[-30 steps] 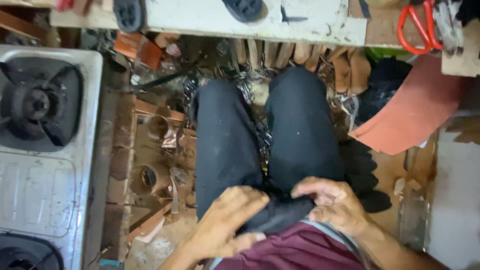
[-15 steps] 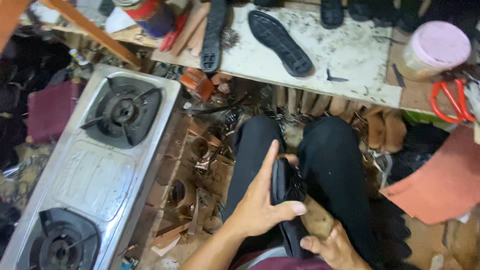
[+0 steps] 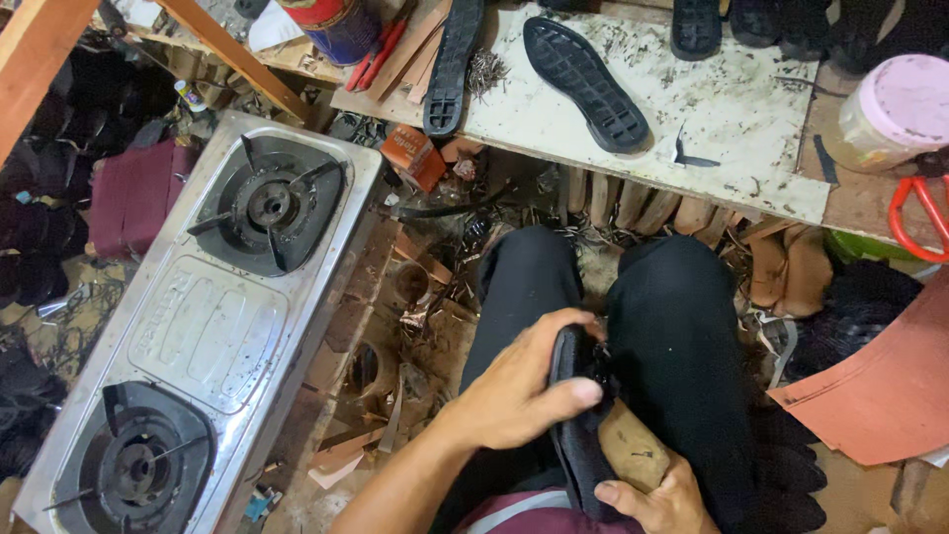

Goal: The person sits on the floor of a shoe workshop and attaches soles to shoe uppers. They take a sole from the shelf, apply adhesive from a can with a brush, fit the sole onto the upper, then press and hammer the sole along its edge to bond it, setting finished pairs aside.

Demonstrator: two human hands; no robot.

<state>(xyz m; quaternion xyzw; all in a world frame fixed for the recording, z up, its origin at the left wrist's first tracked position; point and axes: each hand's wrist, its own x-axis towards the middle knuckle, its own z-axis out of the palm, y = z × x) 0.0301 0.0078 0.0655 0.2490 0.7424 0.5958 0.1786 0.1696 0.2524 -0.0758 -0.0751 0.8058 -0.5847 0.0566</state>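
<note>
My left hand (image 3: 519, 391) grips the upper part of a black shoe piece (image 3: 578, 435) that stands on edge in my lap, between my legs in black trousers (image 3: 682, 346). My right hand (image 3: 657, 499) holds the lower end of the same piece from below, at the bottom edge of the view. A tan wooden form (image 3: 633, 450) shows inside or behind the black piece, just above my right hand.
A steel two-burner gas stove (image 3: 213, 326) lies at the left. A white worktable (image 3: 732, 109) ahead carries black shoe soles (image 3: 583, 84), a blue can (image 3: 336, 25), a pink-lidded jar (image 3: 895, 114) and red-handled scissors (image 3: 919, 213). Scraps litter the floor; a red sheet (image 3: 880, 386) lies right.
The view has tilted up and left, bringing the stove and worktable in. My left hand has slid up the black piece, raising it on edge; my right hand stays at its lower end.
</note>
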